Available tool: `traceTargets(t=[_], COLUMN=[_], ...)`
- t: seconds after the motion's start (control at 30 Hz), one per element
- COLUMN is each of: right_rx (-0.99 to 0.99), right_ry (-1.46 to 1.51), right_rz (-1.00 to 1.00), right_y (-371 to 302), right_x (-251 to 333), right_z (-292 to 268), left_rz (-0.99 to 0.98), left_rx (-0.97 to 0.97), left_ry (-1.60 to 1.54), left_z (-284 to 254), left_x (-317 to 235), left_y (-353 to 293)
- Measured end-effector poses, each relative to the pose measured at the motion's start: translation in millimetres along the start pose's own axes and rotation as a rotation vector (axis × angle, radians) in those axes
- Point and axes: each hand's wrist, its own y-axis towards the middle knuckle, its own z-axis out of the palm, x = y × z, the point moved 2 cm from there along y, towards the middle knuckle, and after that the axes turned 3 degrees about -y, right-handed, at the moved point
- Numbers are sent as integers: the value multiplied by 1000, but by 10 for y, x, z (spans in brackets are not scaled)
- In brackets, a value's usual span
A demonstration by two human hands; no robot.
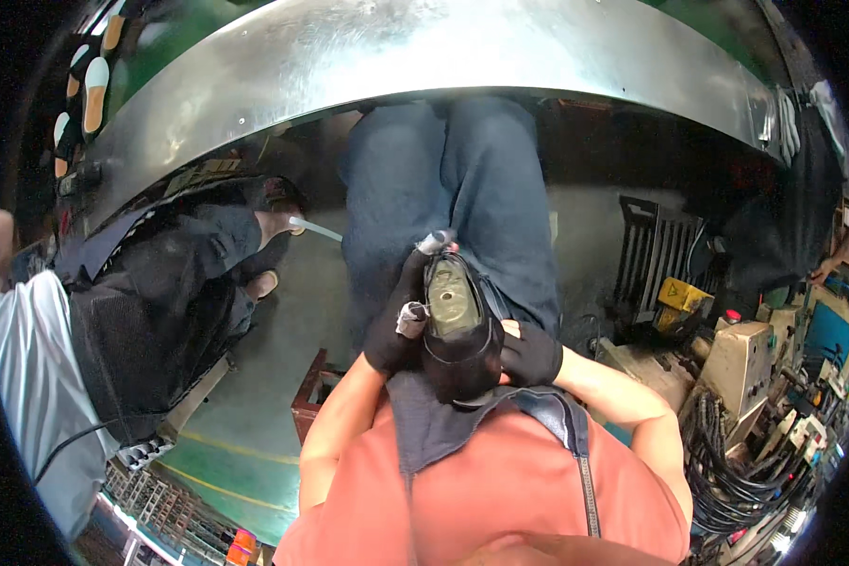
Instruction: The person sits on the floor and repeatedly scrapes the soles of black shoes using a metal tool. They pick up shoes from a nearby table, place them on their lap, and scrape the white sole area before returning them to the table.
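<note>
Just above my lap is a black shoe (462, 368), with the olive-green last (451, 300) inside it showing through the opening. My left hand (398, 325), in a black fingerless glove with pale tape round some fingers, wraps the shoe's left side. On the other side, my right hand (532, 353), gloved in black too, bends its fingers in against the shoe near its lower end. A narrow dark strip (492, 294) runs up from the right fingers along the shoe; I cannot tell what it is. The right fingertips are partly hidden.
A shiny metal bench edge (424, 52) curves across in front of my knees. Several shoe soles (95, 92) lie at the far left. A co-worker (151, 311) sits at left. At right stand a machine box (738, 363) with a red button and bundled black hoses (717, 448).
</note>
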Motion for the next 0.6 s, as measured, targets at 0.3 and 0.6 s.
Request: traceTargets(t=[0.3,0.6], right_rx=[-102,-91], right_ry=[-221,-133], right_rz=[-200,-96], right_y=[65,492], right_x=[-291,-233], right_z=[-110,-533], left_rz=[-115,-200], left_rx=[9,-47], left_ry=[-47,-178], left_z=[176,-354], left_x=[-204,167], left_y=[222,427])
